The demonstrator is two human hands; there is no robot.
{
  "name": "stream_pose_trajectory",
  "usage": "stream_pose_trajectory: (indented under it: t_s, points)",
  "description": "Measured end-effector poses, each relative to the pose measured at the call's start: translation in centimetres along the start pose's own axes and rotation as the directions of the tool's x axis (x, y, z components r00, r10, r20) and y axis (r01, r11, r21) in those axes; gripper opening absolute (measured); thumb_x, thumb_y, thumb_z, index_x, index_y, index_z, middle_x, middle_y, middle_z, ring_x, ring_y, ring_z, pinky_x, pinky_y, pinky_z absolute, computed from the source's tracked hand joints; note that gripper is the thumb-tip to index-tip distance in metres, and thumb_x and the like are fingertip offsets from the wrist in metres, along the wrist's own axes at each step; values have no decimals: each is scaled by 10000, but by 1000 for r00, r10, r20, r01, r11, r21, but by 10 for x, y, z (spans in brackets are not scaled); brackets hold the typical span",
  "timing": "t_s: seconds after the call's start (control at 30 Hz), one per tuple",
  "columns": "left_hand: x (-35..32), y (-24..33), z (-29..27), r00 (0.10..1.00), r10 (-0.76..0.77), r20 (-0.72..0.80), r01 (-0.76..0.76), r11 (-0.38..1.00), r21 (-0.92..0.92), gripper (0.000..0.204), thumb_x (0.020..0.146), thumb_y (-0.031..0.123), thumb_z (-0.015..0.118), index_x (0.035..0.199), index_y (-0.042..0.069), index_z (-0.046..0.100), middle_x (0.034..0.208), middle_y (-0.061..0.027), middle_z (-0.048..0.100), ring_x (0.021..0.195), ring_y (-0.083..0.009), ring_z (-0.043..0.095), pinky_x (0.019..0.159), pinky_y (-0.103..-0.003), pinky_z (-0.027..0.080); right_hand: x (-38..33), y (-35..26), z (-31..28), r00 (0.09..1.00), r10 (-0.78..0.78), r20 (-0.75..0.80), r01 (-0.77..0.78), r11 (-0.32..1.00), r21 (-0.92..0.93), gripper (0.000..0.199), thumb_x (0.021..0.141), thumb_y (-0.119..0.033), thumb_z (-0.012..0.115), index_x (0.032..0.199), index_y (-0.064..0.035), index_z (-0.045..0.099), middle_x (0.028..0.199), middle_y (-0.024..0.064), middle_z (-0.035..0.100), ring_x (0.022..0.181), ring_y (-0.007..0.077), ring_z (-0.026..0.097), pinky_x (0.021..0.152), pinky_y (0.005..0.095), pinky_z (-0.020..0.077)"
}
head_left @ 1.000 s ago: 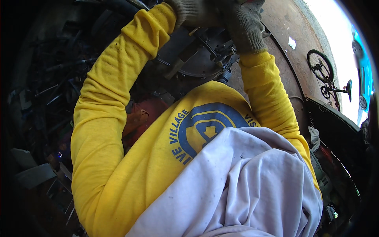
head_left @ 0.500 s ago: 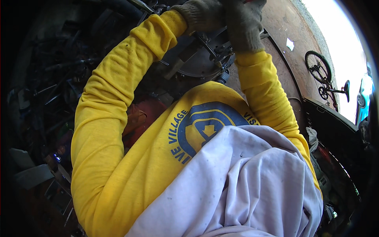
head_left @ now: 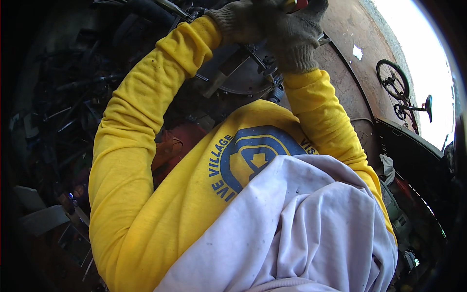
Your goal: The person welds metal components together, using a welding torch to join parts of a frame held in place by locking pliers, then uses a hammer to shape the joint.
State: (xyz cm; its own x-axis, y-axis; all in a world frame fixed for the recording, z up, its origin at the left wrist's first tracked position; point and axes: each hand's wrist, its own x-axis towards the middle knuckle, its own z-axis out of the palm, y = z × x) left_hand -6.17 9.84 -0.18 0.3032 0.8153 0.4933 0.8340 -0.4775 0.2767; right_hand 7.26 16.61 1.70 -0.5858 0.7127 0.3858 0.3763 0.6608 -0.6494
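Both my hands wear grey-brown knit gloves and meet at the upper edge of the view. My left hand (head_left: 238, 22) reaches in from the left; its fingers are hidden behind the other glove. My right hand (head_left: 292, 41) overlaps it, its fingers curled against a small red and yellow thing (head_left: 297, 5). That thing is cut off by the view's edge, so its kind does not show. Just below the hands are dark metal parts (head_left: 260, 61) with a rod and a ribbed, dark cylindrical end (head_left: 276, 93). A round, wheel-like rim (head_left: 243, 91) curves beneath them.
A bicycle (head_left: 401, 97) stands on the brown floor (head_left: 343, 58) at the right. Dark, cluttered metal parts (head_left: 73, 87) fill the left side. A black panel (head_left: 404, 138) lies at the right. A pale cloth (head_left: 292, 219) hangs over my yellow shirt.
Both hands have shifted slightly left, and my right hand has also come a little lower. More of the red and yellow thing shows now.
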Motion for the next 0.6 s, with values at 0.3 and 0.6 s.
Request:
stream_pose_trajectory:
  t_s: [0.3,0.6]
  points:
    - [11,-10,4,964,64,257,-113,977,181,531,905,216,663,1395,32,572,1404,-202,602,1274,-357,588,1112,-427,447,15,-13,-12,938,333,100,-347,882,320,1007,827,-389,784,1571,36,256,1367,262,565,1270,354,582,1036,417,498]
    - [7,-19,19,960,-15,280,-31,986,161,496,938,236,606,1404,69,594,1422,-186,606,1335,-346,556,1151,-435,411,14,-45,-62,828,341,445,-554,620,556,1072,823,-388,789,1624,-16,182,1393,295,570,1295,361,578,1022,401,499]
